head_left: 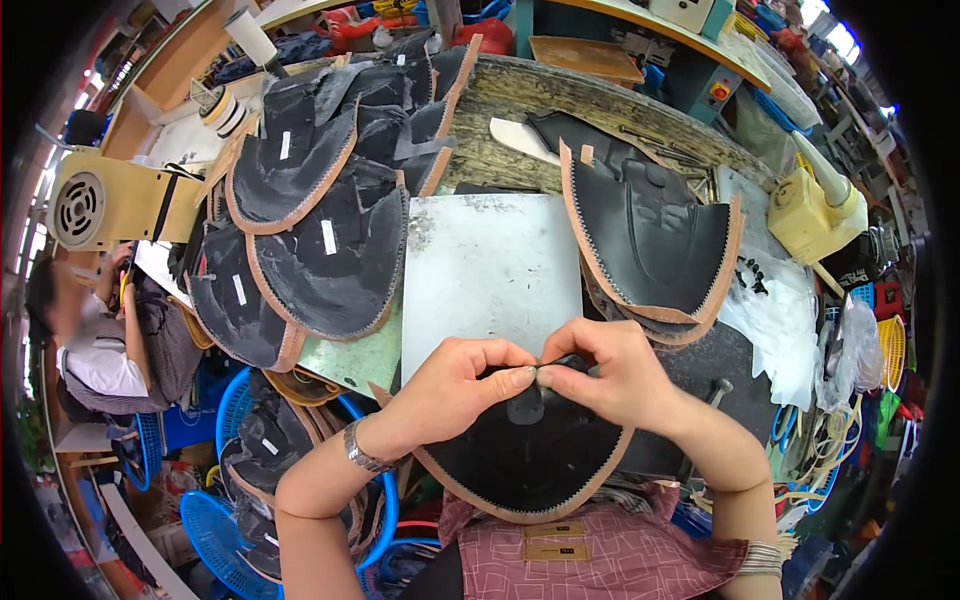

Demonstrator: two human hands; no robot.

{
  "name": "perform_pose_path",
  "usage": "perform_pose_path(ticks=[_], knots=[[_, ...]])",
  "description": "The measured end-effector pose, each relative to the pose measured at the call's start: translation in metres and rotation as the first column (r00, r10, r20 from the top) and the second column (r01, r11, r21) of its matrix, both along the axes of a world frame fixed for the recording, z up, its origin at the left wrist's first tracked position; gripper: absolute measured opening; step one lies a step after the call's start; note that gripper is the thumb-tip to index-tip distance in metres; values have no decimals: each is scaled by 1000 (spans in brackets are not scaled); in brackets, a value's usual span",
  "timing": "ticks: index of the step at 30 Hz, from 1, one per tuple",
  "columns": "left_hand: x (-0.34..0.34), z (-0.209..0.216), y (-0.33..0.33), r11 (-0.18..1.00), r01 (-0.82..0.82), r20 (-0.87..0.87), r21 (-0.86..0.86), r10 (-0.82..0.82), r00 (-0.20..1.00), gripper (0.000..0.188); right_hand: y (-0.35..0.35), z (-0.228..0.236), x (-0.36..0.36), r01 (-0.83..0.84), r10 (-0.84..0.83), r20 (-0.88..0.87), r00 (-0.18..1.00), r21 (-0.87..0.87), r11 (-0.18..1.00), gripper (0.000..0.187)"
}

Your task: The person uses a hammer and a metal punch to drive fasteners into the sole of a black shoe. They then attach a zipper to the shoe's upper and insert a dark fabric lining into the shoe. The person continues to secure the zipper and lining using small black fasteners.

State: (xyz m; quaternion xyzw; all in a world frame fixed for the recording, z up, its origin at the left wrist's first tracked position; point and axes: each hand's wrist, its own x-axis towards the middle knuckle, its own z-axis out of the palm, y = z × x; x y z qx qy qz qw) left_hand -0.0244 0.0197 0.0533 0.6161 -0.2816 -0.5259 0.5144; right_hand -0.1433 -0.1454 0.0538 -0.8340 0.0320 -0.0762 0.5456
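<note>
A black leather shoe upper [520, 465] with a tan, zigzag-stitched curved rim lies in front of me, over the edge of the work surface and against my apron. My left hand [465, 385] and my right hand [610, 375] meet above its middle, thumbs and forefingers pinched together fingertip to fingertip. Between them they grip a small dark bit of the upper, near a rounded black tab [525, 405]. The fingers hide most of that bit. Just beyond my hands is a white board [490, 270].
Stacked uppers [340, 250] lie at the left, and another pile of uppers [650, 230] at the right. A hammer [718, 392] lies near my right forearm. Blue baskets [215, 545] stand at lower left. A yellow pot with a brush [815, 215] is at right. A person [110, 340] sits far left.
</note>
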Motion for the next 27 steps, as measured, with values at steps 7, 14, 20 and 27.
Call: perform_pose_path(ticks=[7, 14, 20, 27], knots=[[-10, 10, 3, 997, 37, 362, -70, -9, 932, 19, 3, -6, -11, 193, -8, -349, 937, 499, 845, 16], [-27, 0, 3, 993, -32, 650, -115, 100, 753, 18, 6, -4, -12, 93, -73, -147, 986, 136, 986, 15], [-26, 0, 1, 997, -66, 468, -29, 72, 881, 16, -5, -4, -16, 162, -12, -392, 920, 351, 922, 13], [-21, 2, 3, 972, 81, 526, -220, 49, 849, 12, 6, 1, -32, 157, -83, 206, 975, -372, 915, 34]])
